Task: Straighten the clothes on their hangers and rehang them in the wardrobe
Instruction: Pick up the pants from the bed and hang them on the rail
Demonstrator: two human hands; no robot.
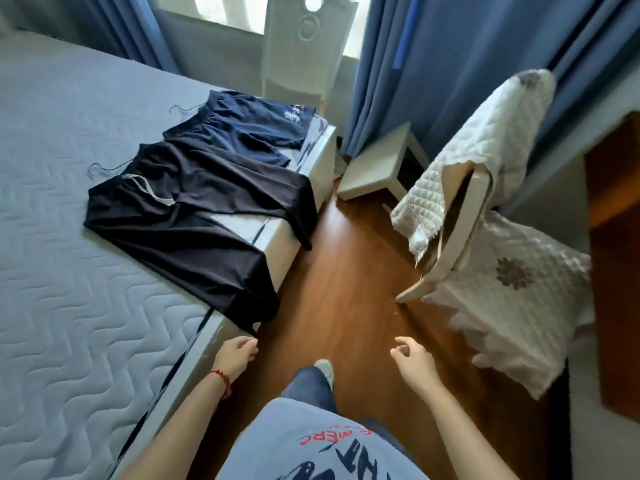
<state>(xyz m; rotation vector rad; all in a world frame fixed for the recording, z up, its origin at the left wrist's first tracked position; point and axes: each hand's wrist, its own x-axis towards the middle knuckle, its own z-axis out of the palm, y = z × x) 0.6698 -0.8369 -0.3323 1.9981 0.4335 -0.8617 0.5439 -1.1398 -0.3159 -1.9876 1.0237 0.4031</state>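
both hands (239, 355) (412, 362) empty; black shorts (194, 216), navy shorts (242, 129) flat on bed (69, 271).

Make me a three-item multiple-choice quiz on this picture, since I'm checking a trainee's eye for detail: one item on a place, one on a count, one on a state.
1. Where do the black shorts lie?
A. On the wooden floor
B. On the bed, legs over its edge
C. On the chair

2. How many pairs of shorts are on the bed?
A. One
B. Two
C. Four

3. What are the hands doing?
A. Both are empty
B. The left hand grips a hanger
C. The right hand holds the quilt

Answers:
1. B: the black shorts spread across the mattress, their legs hanging past the bed frame.
2. B: only the black shorts and the navy shorts beyond them lie there.
3. A: the left hand and right hand hang loosely curled over the floor, holding nothing.
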